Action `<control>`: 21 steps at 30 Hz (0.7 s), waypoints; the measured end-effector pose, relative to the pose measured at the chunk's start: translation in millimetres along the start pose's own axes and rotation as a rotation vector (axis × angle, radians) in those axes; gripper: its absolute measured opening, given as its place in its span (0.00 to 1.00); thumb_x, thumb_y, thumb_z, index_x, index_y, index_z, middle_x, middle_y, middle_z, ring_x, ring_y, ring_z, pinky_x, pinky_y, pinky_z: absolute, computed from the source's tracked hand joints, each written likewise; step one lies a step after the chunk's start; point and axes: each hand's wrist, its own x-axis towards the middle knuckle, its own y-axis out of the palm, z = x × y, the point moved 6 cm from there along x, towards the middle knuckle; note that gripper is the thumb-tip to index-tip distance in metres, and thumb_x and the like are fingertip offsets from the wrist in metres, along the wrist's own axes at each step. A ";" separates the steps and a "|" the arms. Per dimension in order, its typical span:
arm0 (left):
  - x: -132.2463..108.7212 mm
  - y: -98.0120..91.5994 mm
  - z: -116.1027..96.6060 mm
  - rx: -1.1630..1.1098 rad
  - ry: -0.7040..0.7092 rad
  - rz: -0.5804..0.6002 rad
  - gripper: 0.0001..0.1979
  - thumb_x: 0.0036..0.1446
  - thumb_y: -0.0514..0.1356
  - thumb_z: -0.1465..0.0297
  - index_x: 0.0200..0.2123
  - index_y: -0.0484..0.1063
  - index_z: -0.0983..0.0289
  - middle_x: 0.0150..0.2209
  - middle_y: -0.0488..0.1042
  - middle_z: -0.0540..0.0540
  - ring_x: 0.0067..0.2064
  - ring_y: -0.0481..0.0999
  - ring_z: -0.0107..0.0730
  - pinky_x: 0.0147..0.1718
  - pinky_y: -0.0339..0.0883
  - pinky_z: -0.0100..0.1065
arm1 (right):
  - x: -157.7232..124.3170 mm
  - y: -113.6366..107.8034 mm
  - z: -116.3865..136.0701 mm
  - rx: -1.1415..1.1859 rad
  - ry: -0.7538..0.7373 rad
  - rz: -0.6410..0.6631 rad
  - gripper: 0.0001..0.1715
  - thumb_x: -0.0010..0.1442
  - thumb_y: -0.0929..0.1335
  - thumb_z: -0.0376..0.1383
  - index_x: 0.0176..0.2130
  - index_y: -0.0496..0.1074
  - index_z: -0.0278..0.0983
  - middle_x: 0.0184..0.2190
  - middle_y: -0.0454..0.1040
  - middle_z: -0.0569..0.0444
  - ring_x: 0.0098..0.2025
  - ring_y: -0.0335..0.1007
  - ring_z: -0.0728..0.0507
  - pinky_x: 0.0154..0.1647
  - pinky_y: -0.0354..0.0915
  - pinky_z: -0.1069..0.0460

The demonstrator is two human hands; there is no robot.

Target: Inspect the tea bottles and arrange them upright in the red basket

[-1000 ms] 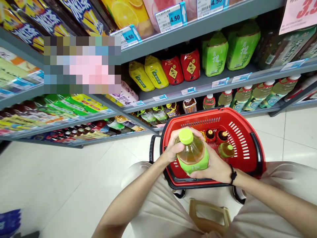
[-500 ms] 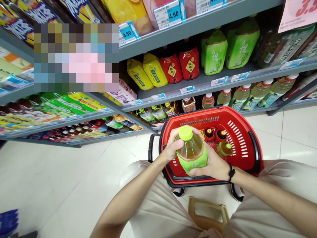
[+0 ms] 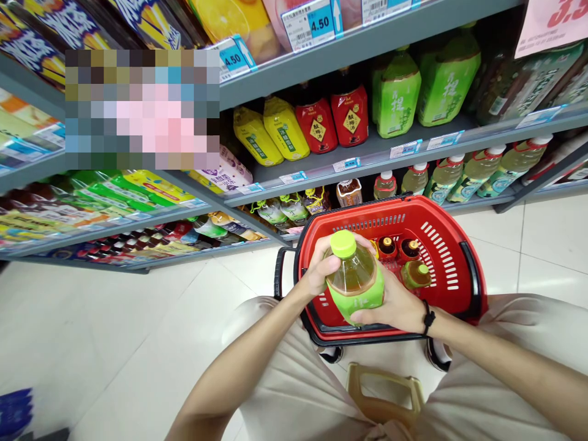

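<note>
Between both hands I hold a drink bottle (image 3: 356, 288) with a lime-green cap and green label, cap toward me. My left hand (image 3: 320, 266) is closed round its upper left side, thumb just below the cap. Around the lower right side wraps my right hand (image 3: 390, 303), a black band at its wrist. Beneath them is a red shopping basket (image 3: 463, 263) between my knees. Inside it stand two dark bottles with golden caps, one of them a red-labelled bottle (image 3: 410, 248), and a green-capped bottle (image 3: 417, 274). Part of the basket's inside is hidden by my hands and the bottle.
Ahead runs a grey drinks shelf (image 3: 316, 165) holding yellow bottles (image 3: 271, 131), red bottles (image 3: 350, 116) and green bottles (image 3: 399, 95). Clear jugs (image 3: 448, 177) line the bottom level. A tan stool (image 3: 386, 392) is under me. The basket's black handle (image 3: 279, 272) sticks out left.
The view has shifted very slightly. Both hands keep the same hold on the bottle over the basket.
</note>
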 end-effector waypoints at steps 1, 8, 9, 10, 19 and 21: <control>-0.4 -0.6 0.9 -0.002 0.000 0.002 0.35 0.53 0.65 0.40 0.50 0.81 0.62 0.49 0.83 0.63 0.53 0.81 0.60 0.54 0.74 0.51 | -0.1 -0.4 -0.1 -0.005 0.003 -0.008 0.62 0.46 0.86 0.49 0.71 0.64 0.41 0.72 0.66 0.40 0.76 0.57 0.27 0.76 0.55 0.29; 1.3 0.6 1.1 -0.002 -0.005 0.003 0.36 0.52 0.65 0.39 0.51 0.81 0.63 0.48 0.83 0.63 0.52 0.82 0.59 0.53 0.74 0.49 | -0.9 -0.5 -1.9 0.007 0.013 -0.011 0.60 0.47 0.86 0.49 0.71 0.65 0.42 0.72 0.66 0.41 0.77 0.54 0.27 0.77 0.55 0.30; 1.7 1.4 0.1 -0.002 0.000 0.006 0.36 0.52 0.65 0.40 0.51 0.81 0.63 0.48 0.83 0.63 0.52 0.82 0.59 0.52 0.74 0.49 | -0.8 -0.5 -2.1 0.010 0.012 -0.008 0.61 0.47 0.86 0.49 0.71 0.64 0.42 0.72 0.66 0.41 0.78 0.54 0.27 0.77 0.55 0.30; 2.1 2.2 -1.2 -0.002 0.005 0.009 0.35 0.53 0.65 0.40 0.51 0.81 0.63 0.48 0.83 0.63 0.52 0.82 0.59 0.52 0.74 0.49 | -0.6 -0.4 -2.1 0.012 0.010 -0.003 0.62 0.47 0.86 0.49 0.72 0.62 0.42 0.73 0.65 0.41 0.78 0.53 0.27 0.77 0.55 0.30; 3.2 5.2 -6.5 0.010 0.005 -0.010 0.34 0.53 0.65 0.40 0.47 0.82 0.63 0.47 0.84 0.63 0.51 0.83 0.58 0.51 0.75 0.48 | 1.8 2.1 4.9 0.040 -0.015 0.015 0.67 0.48 0.85 0.48 0.75 0.57 0.43 0.75 0.61 0.41 0.77 0.57 0.28 0.75 0.58 0.31; 5.4 4.9 -6.5 -0.011 -0.013 -0.035 0.34 0.52 0.66 0.40 0.47 0.82 0.63 0.46 0.84 0.62 0.50 0.84 0.58 0.50 0.76 0.47 | 2.3 0.9 3.7 0.049 0.024 0.001 0.64 0.47 0.86 0.49 0.72 0.62 0.43 0.71 0.68 0.42 0.73 0.62 0.28 0.74 0.61 0.31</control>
